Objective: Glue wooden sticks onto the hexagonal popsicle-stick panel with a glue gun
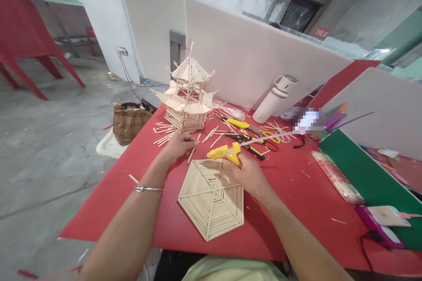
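My right hand [249, 173] is wrapped round the handle of a yellow hot glue gun [226, 153], its nozzle pointing left. A pale cord or glue stick runs from its rear to the upper right. The fingertips of my left hand [178, 147] are pinched on a thin wooden stick [191, 154], just left of the nozzle. Below both hands a hexagonal panel of wooden sticks [211, 210] lies flat on the red table [283, 228]; my right hand covers part of its upper right edge. Behind my left hand stands a tiered stick pagoda [189, 105].
Loose sticks [165, 134] lie round the pagoda. A utility knife [235, 123], black-and-yellow pliers [252, 151] and scissors [272, 136] lie behind the glue gun. Farther back stands a white thermos [272, 103]. At right are a stick pack [336, 178] and a power strip [379, 226].
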Demonstrator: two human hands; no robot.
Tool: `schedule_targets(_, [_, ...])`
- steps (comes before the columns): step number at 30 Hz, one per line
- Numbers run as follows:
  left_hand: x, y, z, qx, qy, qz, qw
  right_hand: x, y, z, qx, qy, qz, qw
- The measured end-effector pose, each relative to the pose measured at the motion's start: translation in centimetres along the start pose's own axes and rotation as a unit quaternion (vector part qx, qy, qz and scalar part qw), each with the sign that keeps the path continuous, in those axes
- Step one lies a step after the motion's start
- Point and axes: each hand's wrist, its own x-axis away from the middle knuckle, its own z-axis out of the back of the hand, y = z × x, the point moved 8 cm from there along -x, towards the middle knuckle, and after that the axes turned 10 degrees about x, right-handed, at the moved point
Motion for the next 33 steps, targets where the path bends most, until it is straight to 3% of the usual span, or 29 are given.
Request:
schedule_targets(7, [-0.1,-0.7,0.5,0.049,0.025,0.039,0.998,-2.6,-1.3,-0.8,0.131,0.0,0.023,0.991])
schedule_targets(21, [-0.3,-1.4,0.6,0.069,0.014,0.062,0.996,-4.5,-2.7,-2.6,0.183,0.007,0.076,0.98])
schedule_targets(33, [-0.5,-1.7,0.6,0.064,0.015,0.064,0.996,-4.7,-2.1,-3.0,0.204,-0.024,0.053,0.977])
